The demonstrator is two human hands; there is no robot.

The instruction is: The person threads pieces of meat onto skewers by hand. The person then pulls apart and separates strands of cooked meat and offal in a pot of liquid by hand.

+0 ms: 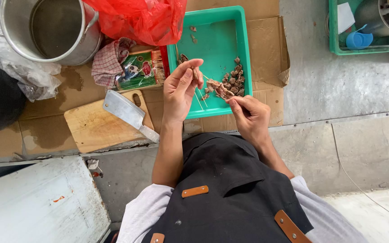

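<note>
My left hand point(181, 87) pinches a thin wooden skewer point(200, 98) with a bit of meat near its top, over the teal plastic tray point(212, 31). My right hand point(248, 116) grips a piece of brown meat point(219, 90) at the skewer's other end, by the tray's front edge. A small pile of cut meat pieces point(235, 81) lies in the tray just beyond my right hand. Both hands hover above the tray's near half.
A cleaver point(127, 112) lies on a wooden cutting board point(91, 128) to the left. A pack of skewers point(141, 68), a checked cloth point(108, 60), a red plastic bag point(140, 18) and a large metal pot point(46, 29) stand behind. Another green tray point(334, 31) sits far right.
</note>
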